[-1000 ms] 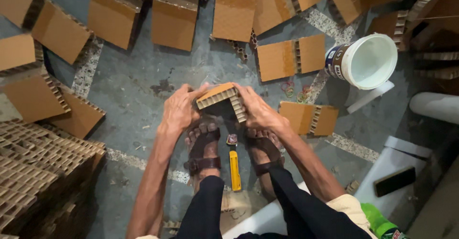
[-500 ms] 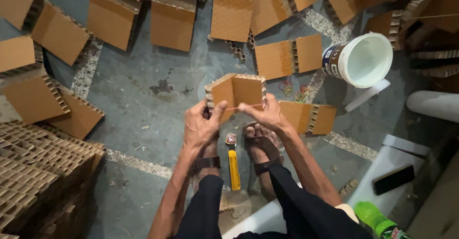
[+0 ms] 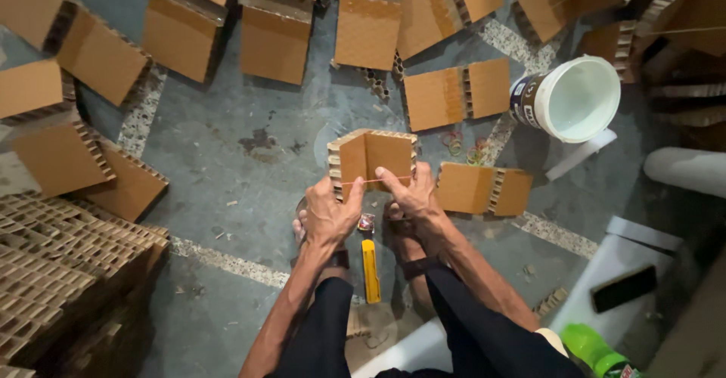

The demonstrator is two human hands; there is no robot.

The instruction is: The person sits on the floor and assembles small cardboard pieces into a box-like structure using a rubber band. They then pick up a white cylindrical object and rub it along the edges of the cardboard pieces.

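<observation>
Left hand (image 3: 329, 215) and right hand (image 3: 408, 193) grip a folded cardboard piece (image 3: 372, 160) above the feet, fingers clamped on its lower edge and a stretched rubber band (image 3: 378, 181). A yellow knife (image 3: 370, 270) lies below; a white bucket (image 3: 569, 98) lies right.

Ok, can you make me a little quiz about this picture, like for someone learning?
1. True or false: both hands touch the folded cardboard piece.
2. What lies on the floor between the person's feet? A) yellow cutter B) spoon C) ball
3. What colour is the bucket's inside?

Key:
1. True: the left hand and right hand hold it, stretching a thin band across it.
2. A, the yellow cutter.
3. White.
</observation>
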